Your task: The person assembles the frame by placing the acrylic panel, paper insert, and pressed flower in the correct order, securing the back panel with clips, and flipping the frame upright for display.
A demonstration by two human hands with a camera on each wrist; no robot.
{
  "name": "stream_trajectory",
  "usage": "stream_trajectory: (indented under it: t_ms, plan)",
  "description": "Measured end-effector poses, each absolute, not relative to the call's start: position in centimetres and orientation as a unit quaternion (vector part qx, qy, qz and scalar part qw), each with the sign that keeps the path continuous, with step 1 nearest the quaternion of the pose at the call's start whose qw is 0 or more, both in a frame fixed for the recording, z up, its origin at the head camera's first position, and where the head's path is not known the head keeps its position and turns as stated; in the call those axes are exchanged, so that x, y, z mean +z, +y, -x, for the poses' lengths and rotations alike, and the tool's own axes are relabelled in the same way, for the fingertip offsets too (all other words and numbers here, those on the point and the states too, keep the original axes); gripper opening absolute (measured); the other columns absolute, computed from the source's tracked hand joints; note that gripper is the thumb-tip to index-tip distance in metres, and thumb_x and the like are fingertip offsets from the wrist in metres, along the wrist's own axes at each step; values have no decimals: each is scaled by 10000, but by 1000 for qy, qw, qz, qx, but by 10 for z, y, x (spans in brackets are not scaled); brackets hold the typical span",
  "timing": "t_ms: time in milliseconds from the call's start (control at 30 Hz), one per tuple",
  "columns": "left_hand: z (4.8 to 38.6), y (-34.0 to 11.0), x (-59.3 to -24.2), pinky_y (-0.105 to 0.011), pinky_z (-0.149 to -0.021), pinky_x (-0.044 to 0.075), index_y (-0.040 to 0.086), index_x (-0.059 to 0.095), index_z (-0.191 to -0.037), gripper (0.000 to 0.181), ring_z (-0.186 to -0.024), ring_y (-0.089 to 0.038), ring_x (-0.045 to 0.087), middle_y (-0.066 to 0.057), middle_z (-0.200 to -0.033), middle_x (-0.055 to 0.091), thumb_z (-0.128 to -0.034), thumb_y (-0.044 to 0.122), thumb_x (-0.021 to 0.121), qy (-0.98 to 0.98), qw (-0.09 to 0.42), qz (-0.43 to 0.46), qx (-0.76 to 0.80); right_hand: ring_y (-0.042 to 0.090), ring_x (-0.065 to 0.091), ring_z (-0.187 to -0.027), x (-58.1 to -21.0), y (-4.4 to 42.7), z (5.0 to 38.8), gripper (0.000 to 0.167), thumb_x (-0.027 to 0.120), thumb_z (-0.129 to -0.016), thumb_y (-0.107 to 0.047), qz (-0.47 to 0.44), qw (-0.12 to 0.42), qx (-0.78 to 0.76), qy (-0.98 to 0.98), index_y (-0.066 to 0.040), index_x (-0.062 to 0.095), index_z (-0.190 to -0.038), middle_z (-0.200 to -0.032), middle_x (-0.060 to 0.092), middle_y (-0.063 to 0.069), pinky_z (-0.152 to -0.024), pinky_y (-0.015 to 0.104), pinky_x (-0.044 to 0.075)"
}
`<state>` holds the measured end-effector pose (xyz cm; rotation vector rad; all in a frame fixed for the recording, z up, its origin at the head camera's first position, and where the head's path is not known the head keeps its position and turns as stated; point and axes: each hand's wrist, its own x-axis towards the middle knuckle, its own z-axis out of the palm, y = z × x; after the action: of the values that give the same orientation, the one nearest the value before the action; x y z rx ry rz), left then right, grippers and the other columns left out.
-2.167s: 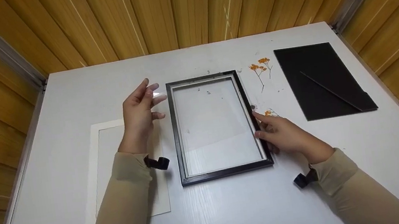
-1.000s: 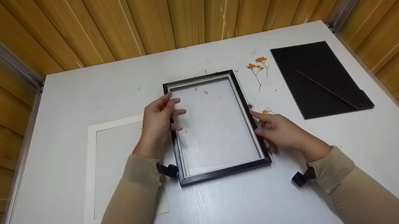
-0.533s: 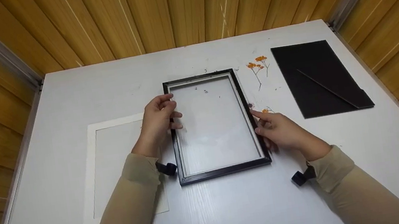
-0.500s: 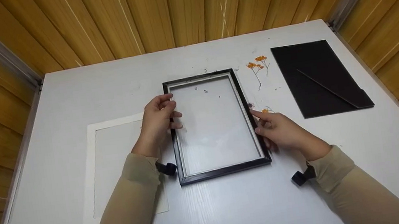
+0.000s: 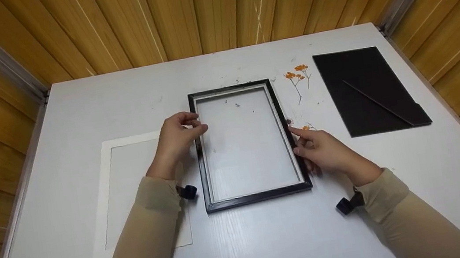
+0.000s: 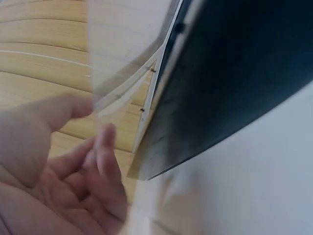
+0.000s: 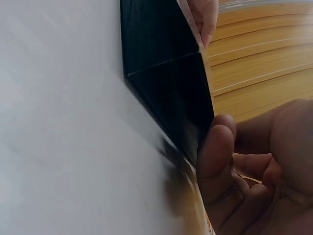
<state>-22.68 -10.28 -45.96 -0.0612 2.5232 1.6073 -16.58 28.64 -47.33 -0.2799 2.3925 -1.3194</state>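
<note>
A black picture frame (image 5: 261, 194) with a pale inner lip lies in the middle of the white table. My right hand (image 5: 326, 152) grips its right side between thumb and fingers, also seen close up in the right wrist view. At the left side of the frame, my left hand (image 5: 175, 138) has its thumb over the inner edge. In the left wrist view, a clear pane (image 6: 124, 44) tilts above the frame, its edge between left thumb and fingertips. How firmly the pinch holds is hard to tell. Seen from the head, the pane is nearly invisible.
A cream mat (image 5: 105, 207) lies at the left, partly under my left forearm. Farther right is a black backing board (image 5: 362, 89) with a stand. Orange dried flowers (image 5: 295, 75) lie between frame and board, and another orange sprig (image 5: 306, 128) sits by my right hand.
My left hand has come rightward to the frame with the pane. Since about half a second ago, its fingers have drawn back a little left. The right hand keeps its grip on the frame.
</note>
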Motion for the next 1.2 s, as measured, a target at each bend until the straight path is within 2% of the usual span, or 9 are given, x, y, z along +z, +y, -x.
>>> stream_trajectory:
  t_ms: [133, 233, 333, 567, 933, 1200]
  plan:
    - [226, -105, -457, -528, -1175, 519, 28, 642, -1554, 653, -1373, -345, 573, -164, -1500, 652, -965, 195, 870, 865, 104, 7, 491, 107, 624, -559, -474, 287, 166, 685, 661, -1123, -67, 105, 193, -472, 854, -17, 382, -1747, -1042, 646, 116, -516, 323, 590]
    - [226, -104, -459, -567, -1239, 500, 18, 613, -1588, 715, -1438, -375, 566, -198, -1555, 610, -949, 175, 891, 877, 110, 3, 468, 107, 625, -559, -474, 287, 166, 684, 662, -1124, -70, 101, 194, -471, 854, -26, 386, -1748, -1039, 645, 117, -516, 322, 589]
    - [226, -101, -462, -558, -1227, 520, 13, 595, -1611, 753, -1442, -395, 585, -220, -1563, 586, -942, 170, 904, 888, 106, -4, 448, 105, 623, -557, -474, 287, 166, 685, 661, -1126, -73, 101, 194, -471, 855, -31, 383, -1750, -1041, 648, 122, -515, 323, 590]
    - [225, -99, -461, -521, -1100, 616, 26, 559, -1647, 806, -1429, -387, 639, -221, -1569, 559, -933, 146, 915, 897, 106, -9, 429, 110, 609, -550, -471, 286, 165, 677, 648, -1133, -70, 99, 197, -472, 853, -34, 379, -1753, -1042, 639, 130, -508, 325, 579]
    - [218, -102, -458, -498, -1087, 634, 34, 545, -1659, 774, -1416, -390, 652, -230, -1607, 533, -972, 129, 887, 900, 115, -7, 420, 105, 623, -584, -476, 283, 167, 677, 611, -1156, -77, 101, 205, -474, 851, -54, 334, -1773, -1115, 646, 159, -537, 327, 603]
    - [215, -124, -450, -570, -1252, 517, 62, 539, -1664, 777, -1495, -408, 601, -204, -1650, 538, -1013, 333, 865, 914, 125, -40, 383, 103, 617, -560, -476, 286, 168, 682, 613, -1156, -86, 99, 205, -474, 851, -60, 330, -1776, -1086, 662, 152, -523, 338, 600]
